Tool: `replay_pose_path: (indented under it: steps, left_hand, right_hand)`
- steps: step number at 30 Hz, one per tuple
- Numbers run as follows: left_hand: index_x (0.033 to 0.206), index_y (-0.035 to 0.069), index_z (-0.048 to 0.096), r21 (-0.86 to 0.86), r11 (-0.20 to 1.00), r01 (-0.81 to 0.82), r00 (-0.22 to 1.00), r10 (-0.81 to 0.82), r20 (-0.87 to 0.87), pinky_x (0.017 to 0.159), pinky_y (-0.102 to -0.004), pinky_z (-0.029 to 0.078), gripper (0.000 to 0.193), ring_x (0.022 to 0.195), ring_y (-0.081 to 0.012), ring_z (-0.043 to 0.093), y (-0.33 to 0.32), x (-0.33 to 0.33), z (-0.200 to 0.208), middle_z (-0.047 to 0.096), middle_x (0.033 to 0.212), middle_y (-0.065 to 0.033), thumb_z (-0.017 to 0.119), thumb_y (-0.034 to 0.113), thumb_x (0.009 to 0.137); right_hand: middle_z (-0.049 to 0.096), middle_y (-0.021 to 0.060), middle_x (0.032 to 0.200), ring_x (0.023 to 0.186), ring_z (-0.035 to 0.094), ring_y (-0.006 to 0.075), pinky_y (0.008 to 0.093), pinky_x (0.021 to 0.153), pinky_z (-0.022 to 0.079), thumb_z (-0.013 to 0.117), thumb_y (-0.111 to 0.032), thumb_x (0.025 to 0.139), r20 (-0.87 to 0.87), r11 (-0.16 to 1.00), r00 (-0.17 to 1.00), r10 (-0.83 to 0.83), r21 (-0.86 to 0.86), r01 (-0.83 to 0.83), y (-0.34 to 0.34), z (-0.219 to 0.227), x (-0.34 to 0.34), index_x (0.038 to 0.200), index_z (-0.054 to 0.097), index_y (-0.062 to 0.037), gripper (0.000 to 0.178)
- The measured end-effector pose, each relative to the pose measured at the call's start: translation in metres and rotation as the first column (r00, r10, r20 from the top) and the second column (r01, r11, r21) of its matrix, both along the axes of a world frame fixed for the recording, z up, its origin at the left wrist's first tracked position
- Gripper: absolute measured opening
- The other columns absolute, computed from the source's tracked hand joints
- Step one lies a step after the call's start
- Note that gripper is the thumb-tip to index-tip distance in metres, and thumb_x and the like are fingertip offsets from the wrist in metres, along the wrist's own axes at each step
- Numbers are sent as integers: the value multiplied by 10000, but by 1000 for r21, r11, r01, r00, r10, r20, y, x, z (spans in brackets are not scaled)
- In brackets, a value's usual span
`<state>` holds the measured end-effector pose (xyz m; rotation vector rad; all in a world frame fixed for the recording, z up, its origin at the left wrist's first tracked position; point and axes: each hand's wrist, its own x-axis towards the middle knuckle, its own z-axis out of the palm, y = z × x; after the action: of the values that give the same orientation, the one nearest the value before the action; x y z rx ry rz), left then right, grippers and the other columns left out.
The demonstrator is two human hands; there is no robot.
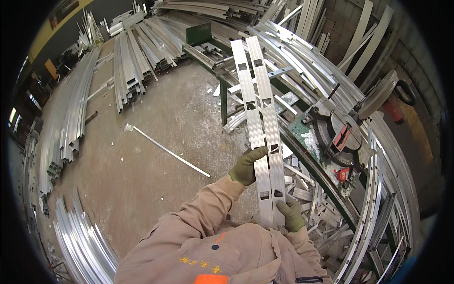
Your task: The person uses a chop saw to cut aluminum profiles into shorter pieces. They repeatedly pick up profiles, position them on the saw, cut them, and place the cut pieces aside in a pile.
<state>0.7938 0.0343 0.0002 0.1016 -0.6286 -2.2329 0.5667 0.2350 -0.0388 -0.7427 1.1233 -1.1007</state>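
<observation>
Gripping two long silvery bars now, a left bar (255, 125) and a right bar (269, 118), both ridged lengthwise and pierced with rectangular cut-outs! Holding them side by side in front of the body, stretching from twelve o'clock down to five o'clock in view, with a narrow gap between. Clasping the left bar by its outer edge with the gloved left hand (248, 166), with the thumb over the front face. Closed likewise around the outer edge of the right bar with the gloved right hand (291, 216), lower down, close to the near end.

Looking across to three o'clock: onto a mitre saw (339, 135) set on the green worktop (297, 127), with a small red tool (343, 175) just below it in view. Dropping to four o'clock, into a litter of metal offcuts (326, 208) under the worktop. Swinging round to nine o'clock, to a thin pale strip (171, 151) lying alone on the floor (142, 180). Glancing on to eight o'clock, at a shiny bundle of profiles (84, 241), then up to ten o'clock, at a stack of square tubes (127, 61), laid out lengthwise.
</observation>
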Motion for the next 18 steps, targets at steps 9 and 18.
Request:
replay_pose_path:
  steps: [9, 18]
  left_hand:
    - [1661, 10, 669, -52, 996, -69, 992, 74, 99, 1102, -454, 675, 598, 1265, -266, 816, 3, -12, 16, 819, 1479, -170, 770, 367, 1192]
    - [1726, 25, 614, -41, 992, -122, 990, 125, 66, 1189, -480, 650, 618, 1388, -329, 787, 4, -25, 14, 784, 1533, -228, 737, 325, 1200]
  right_hand:
    - [861, 63, 1359, 1205, 787, 180, 397, 1073, 629, 895, -290, 1106, 58, 999, 998, 26, -39, -24, -4, 15, -7, 1492, 832, -7, 483]
    - [842, 117, 1412, 1251, 782, 232, 404, 1104, 619, 859, -312, 1095, -313, 987, 949, -29, -158, -22, 0, 21, -14, 1523, 797, 32, 553]
